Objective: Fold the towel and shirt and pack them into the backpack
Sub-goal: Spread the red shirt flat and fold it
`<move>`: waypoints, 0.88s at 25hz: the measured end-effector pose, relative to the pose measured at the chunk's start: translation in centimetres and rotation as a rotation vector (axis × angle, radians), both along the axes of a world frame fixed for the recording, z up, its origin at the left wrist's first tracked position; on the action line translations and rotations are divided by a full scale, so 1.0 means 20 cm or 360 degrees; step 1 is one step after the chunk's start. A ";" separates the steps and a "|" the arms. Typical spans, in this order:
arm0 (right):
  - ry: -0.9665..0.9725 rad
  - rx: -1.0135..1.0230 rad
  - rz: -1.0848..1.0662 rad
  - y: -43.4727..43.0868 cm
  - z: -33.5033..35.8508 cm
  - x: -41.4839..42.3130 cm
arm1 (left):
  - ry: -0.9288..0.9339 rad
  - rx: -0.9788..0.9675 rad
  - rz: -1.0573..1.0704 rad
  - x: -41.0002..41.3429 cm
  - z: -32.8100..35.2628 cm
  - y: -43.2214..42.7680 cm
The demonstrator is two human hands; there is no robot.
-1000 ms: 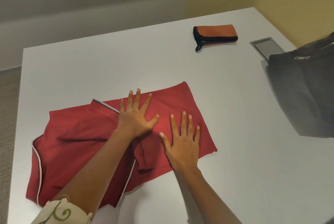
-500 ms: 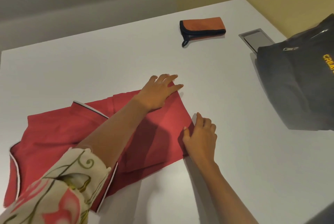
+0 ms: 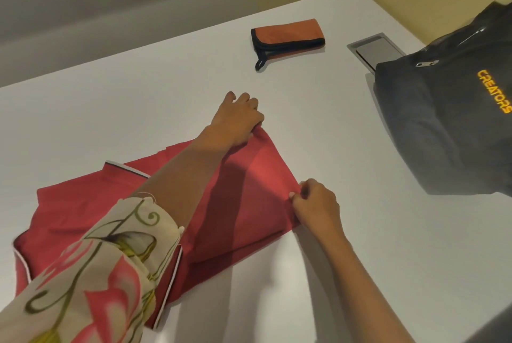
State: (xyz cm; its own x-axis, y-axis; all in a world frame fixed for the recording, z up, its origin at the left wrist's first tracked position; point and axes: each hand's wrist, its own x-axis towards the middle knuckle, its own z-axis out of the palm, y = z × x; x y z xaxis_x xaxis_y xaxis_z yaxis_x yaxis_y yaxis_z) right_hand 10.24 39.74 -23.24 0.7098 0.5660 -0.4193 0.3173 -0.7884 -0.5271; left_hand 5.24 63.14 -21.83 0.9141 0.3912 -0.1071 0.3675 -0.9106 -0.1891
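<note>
the red shirt (image 3: 257,184) lies flat on the white surface (image 3: 138,110), already narrowed into a long band. its long axis runs from the trimmed collar (image 3: 124,170) on the person's left to the hem on the right. both hands sit at that hem end. the left grip (image 3: 238,121), reaching out of a floral sleeve (image 3: 97,259), has its fingers curled onto the far hem corner. the right grip (image 3: 315,204) pinches the near hem corner between thumb and fingertips. so both are clamped on cloth, one at each end of the short edge, with the rest of the shirt stretching away to their left.

by my reading the coming move is a fold along the long axis, the hem carried leftward over the body toward the collar, and the two corners must travel together to keep the edge square.

further out, the orange towel (image 3: 288,35) lies folded, well apart beyond the left grip. the dark backpack (image 3: 443,126) stands to the right, nearer the right grip, partly covering a metal plate (image 3: 374,47) set in the surface.
</note>
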 end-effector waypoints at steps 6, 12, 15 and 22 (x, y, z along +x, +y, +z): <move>-0.0125 0.0135 -0.0173 -0.04 0.17 0.21 | -0.0281 -0.0150 -0.0027 0.20 0.09 -0.03; -0.0109 0.0439 -0.0043 0.11 0.51 -0.19 | -0.0590 -0.0265 0.0229 -0.32 0.33 0.13; -0.0079 0.0462 0.0066 0.10 0.61 -0.33 | -0.0693 -0.0426 0.0277 -0.45 0.34 0.08; -0.0188 0.0582 0.0598 0.14 0.62 -0.97 | -0.0878 -0.0408 0.0566 -1.24 0.29 0.08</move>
State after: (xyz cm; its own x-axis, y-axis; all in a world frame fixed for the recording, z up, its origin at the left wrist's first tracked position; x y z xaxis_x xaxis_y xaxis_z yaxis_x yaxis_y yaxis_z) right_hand -9.08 42.53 -10.82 0.4607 0.8842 -0.0768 0.6162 -0.3809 -0.6894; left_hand -19.49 64.83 -15.97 0.6829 0.7007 0.2065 0.6315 -0.7084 0.3153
